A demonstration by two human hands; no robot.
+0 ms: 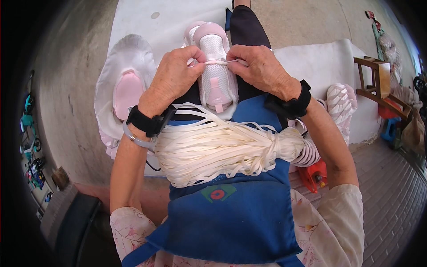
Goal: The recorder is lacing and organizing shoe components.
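Note:
A white mesh sneaker with pink trim rests between my knees, its laceless-looking front panel facing up. Across it runs a thin white shoelace, drawn fairly straight between my two hands. My left hand is closed, with thumb and forefinger pinching the lace at the shoe's left edge. On the other side my right hand pinches the lace in the same way, and a short length shows by its fingers. Over the blue apron in my lap lies a thick tied bundle of cream shoelaces.
At left, a white shoe-like piece with a pink insole lies on a white sheet. White-and-pink shoes are piled at right, near a red plastic object. Farther right stands a wooden stool.

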